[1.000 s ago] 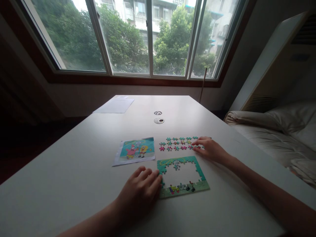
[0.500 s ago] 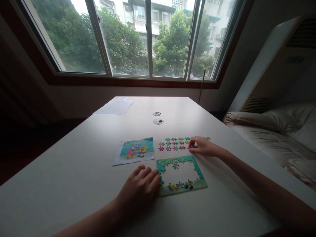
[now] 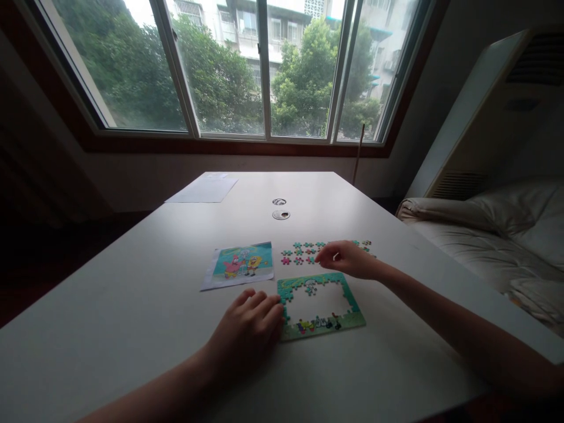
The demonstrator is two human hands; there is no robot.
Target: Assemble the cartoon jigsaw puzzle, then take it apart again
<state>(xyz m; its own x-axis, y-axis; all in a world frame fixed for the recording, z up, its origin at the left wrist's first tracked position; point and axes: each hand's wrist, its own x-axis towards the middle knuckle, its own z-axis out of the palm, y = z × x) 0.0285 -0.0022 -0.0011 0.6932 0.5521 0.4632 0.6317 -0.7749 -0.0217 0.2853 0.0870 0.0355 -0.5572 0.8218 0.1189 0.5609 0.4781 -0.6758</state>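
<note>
A jigsaw puzzle (image 3: 324, 335) lies on the white table, its border joined around a large gap in the middle. My left hand (image 3: 251, 323) rests at its left edge, fingers curled against the board; the thumb is hidden. Beyond the puzzle, several loose puzzle pieces (image 3: 298, 252) lie in rows. Over these rows is my right hand (image 3: 346, 258), thumb and forefinger pinched together low by the front row. Whatever is between those fingertips is too small to make out. To the left lies a reference picture (image 3: 242, 264) of cartoon figures on creased paper.
Sheets of white paper (image 3: 202, 191) lie at the table's far left corner. Two round inserts (image 3: 281, 215) are set in the tabletop (image 3: 132, 294). A cream sofa (image 3: 480, 241) stands right of the table, and a wide window (image 3: 264, 76) is beyond it.
My right hand has moved left along the front row of loose pieces, uncovering some at the right end. My left hand stays at the puzzle's edge. The view has shifted slightly.
</note>
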